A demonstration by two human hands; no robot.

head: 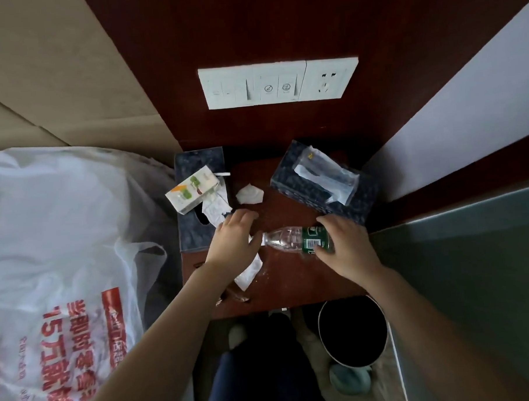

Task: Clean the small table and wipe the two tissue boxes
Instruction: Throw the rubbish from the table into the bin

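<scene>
Grasping the plastic bottle (pixel 289 238) by its label, the right hand (pixel 347 245) should lift it level. Left hand (pixel 233 238) at its neck; grip unclear.

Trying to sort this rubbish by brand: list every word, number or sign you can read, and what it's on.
"15万": large red print on the white plastic bag; the other red characters are unclear.
Green label of the clear plastic bottle: a barcode, text too small to read.
White and green small carton: print too blurred.
White wall switch panel: round icons, unreadable.
</scene>
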